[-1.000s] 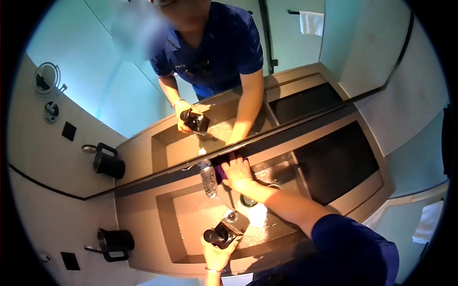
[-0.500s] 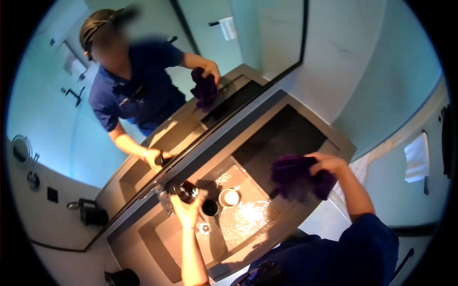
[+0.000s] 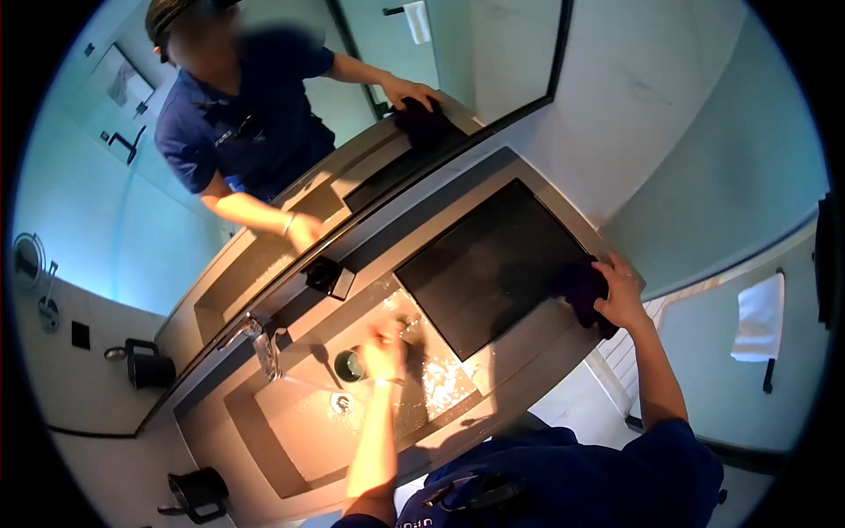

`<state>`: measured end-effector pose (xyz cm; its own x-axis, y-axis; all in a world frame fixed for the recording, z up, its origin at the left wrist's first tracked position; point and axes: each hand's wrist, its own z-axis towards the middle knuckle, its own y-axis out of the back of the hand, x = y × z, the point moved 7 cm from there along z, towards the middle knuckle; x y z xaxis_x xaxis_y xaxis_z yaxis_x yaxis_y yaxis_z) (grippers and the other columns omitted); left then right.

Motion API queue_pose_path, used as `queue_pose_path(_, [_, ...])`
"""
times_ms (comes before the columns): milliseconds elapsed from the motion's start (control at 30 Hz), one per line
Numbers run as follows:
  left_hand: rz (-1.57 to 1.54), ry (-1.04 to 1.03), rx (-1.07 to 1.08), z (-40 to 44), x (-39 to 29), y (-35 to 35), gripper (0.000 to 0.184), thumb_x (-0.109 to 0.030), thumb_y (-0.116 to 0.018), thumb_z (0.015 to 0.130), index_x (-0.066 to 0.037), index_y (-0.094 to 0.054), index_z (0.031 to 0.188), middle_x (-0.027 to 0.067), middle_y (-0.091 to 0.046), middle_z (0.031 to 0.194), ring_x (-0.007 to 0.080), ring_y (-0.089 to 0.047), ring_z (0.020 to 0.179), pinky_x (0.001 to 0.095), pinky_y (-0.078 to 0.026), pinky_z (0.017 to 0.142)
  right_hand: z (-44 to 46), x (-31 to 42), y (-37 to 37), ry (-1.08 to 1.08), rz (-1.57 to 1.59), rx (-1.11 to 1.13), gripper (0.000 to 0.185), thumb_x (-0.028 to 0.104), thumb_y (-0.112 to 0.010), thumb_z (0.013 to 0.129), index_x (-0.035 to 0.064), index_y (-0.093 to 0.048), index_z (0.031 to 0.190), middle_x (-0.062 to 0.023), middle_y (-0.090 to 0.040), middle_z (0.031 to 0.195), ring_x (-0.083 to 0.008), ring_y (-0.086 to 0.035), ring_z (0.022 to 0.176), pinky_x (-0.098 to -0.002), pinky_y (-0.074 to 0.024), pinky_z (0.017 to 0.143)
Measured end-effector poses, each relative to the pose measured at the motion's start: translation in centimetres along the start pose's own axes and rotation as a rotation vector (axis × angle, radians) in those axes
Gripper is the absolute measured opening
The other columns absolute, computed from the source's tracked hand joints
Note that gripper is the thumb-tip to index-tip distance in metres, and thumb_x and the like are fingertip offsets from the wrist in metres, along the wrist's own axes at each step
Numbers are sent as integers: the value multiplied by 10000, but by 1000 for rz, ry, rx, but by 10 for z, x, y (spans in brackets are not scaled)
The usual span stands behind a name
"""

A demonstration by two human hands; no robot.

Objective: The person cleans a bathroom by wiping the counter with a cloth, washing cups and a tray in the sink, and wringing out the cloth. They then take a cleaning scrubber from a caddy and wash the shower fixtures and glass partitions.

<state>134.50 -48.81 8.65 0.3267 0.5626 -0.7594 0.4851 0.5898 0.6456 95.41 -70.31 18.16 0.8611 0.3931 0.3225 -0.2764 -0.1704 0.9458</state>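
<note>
My left hand (image 3: 385, 354) is over the sink basin (image 3: 295, 431), blurred by motion, so its fingers and anything in them cannot be made out. Just left of it, a cup (image 3: 350, 366) stands in the basin near the drain (image 3: 341, 403). Water appears to run from the faucet (image 3: 264, 348). At the counter's right end, my right hand (image 3: 621, 292) holds a dark purple cloth (image 3: 588, 297) against the surface, beside the black mat (image 3: 493, 268). A dark, square-looking item (image 3: 330, 278) sits on the back ledge by the mirror.
A large mirror (image 3: 352, 114) runs along the back edge of the counter. Below the counter's left end is a black pitcher-like container (image 3: 198, 493). A white towel (image 3: 759, 319) hangs on the right.
My left hand has left the dark bottle by the faucet and moved right over the basin. My right hand has brought the cloth from above the mat down to the counter's right end.
</note>
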Motion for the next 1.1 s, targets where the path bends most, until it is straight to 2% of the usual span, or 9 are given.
queue_pose_path(167, [66,101,370,-67,-1,-78,422,-404,-526,772,11,-578,828,192,-609,754,329,-593,752,375,-455,703,40,26,11,177,273,-64,450,123,-593,647,106,-506,1088,-187,-413,1232,-347,-385,1144,-398,-308,958])
queue_pose_path(400, [139,-8,53,-87,25,-54,267,-224,-412,831,36,-466,852,274,-562,713,430,-539,714,491,-409,650,92,-8,-65,-76,58,-1,336,252,-584,751,10,-543,981,-192,-592,900,-347,-562,849,-402,-447,756])
queue_pose_path(567, [18,-18,-101,-113,49,-17,191,-162,-392,847,28,-408,848,291,-527,683,467,-502,682,510,-376,606,106,18,-96,112,1,63,356,340,-531,792,-9,-559,851,-176,-593,722,-336,-571,696,-406,-455,644])
queue_pose_path(633, [-37,83,-72,-119,67,2,194,-166,-405,850,26,-418,830,283,-520,681,458,-499,667,499,-377,594,106,32,-104,204,15,50,392,372,-501,814,-16,-556,809,-161,-586,688,-301,-576,643,-388,-457,592])
queue_pose_path(733, [-58,87,-117,-137,68,40,189,-165,-397,862,16,-437,826,265,-519,672,437,-505,660,477,-376,585,92,52,-135,-61,651,491,508,475,-346,880,22,-509,718,-52,-513,577,-111,-489,467,-269,-389,428])
queue_pose_path(900, [-137,127,-139,-164,99,80,192,-154,-378,864,21,-448,828,260,-520,693,428,-509,689,460,-385,616,59,107,-159,-3,649,697,497,459,-352,886,10,-552,818,-51,-566,672,-120,-527,555,-257,-429,521])
queue_pose_path(967, [-198,163,-198,-177,144,84,206,-178,-369,882,6,-444,826,203,-515,607,343,-521,524,412,-406,491,41,153,-154,88,922,596,489,443,-368,886,0,-571,929,-76,-602,820,-127,-559,707,-263,-449,656])
queue_pose_path(1033, [-644,386,-107,-193,119,113,230,-241,-337,914,-46,-421,829,29,-403,461,91,-344,273,226,-268,249,19,191,-147,-25,1132,778,391,333,-453,878,-17,-549,1026,-92,-599,924,-142,-554,829,-281,-439,748])
queue_pose_path(1100, [-636,468,-134,-195,140,136,234,-244,-335,915,-42,-417,830,24,-399,446,110,-367,287,243,-292,262,5,226,-148,4,1305,796,334,271,-496,864,-16,-545,1028,-87,-598,930,-146,-558,812,-283,-444,738])
